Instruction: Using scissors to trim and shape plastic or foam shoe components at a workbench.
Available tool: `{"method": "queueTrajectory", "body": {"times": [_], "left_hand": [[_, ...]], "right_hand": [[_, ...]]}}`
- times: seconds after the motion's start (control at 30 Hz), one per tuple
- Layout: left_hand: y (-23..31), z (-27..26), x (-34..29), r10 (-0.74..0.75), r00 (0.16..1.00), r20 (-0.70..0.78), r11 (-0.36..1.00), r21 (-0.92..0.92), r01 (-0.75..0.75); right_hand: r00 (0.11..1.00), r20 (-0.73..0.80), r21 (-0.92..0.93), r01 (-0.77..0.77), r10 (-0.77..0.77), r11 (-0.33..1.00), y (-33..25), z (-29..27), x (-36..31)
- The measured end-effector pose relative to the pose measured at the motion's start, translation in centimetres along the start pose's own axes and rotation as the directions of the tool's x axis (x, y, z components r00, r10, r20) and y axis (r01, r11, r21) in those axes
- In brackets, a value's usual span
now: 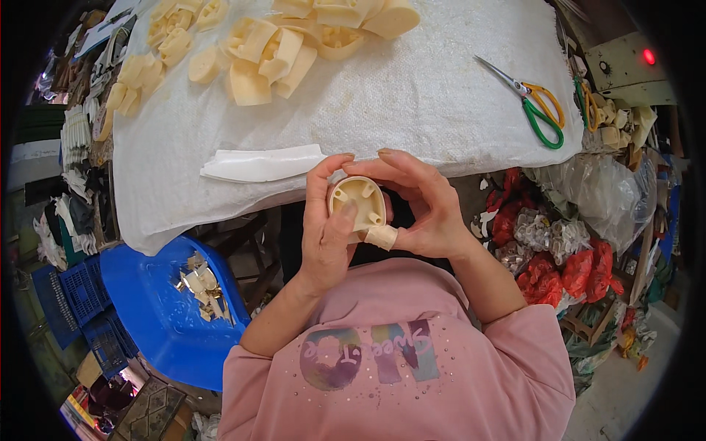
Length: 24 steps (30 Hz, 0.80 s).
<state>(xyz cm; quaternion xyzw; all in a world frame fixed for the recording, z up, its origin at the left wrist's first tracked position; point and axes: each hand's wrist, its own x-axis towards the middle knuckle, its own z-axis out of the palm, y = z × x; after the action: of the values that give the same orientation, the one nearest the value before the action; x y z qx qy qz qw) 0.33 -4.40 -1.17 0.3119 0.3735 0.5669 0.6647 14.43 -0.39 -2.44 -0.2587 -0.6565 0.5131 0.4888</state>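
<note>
Both hands hold one cream plastic moulded part [356, 200] in front of my chest, just below the table's front edge. My left hand [323, 235] grips its left side, thumb pressed on the hollow inner face. My right hand [423, 202] curls over the top and right side; its thumb is wrapped in tan tape. The part's ribbed inside faces the camera.
A table under a white woven cloth [412, 95] carries a heap of several like cream parts [265, 51], a white strip [261, 163] and green and orange-handled scissors [535, 103]. A blue basin [158, 309] with scraps sits lower left. Bags of red and clear pieces [559, 250] lie right.
</note>
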Motion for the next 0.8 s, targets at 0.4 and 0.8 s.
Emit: {"method": "queueTrajectory", "body": {"times": [0.4,0.8], "left_hand": [[-0.5,-0.6,-0.3,-0.048,0.999,0.016,0.999,-0.023,0.049],[-0.5,0.9,0.0,0.017,0.999,-0.051,1.0,0.02,-0.016]], "right_hand": [[0.987,0.16,-0.112,0.013,0.005,0.994,-1.0,-0.4,0.6],[0.753,0.334,0.45,-0.656,0.567,0.606,-0.3,0.0,2.6]]}}
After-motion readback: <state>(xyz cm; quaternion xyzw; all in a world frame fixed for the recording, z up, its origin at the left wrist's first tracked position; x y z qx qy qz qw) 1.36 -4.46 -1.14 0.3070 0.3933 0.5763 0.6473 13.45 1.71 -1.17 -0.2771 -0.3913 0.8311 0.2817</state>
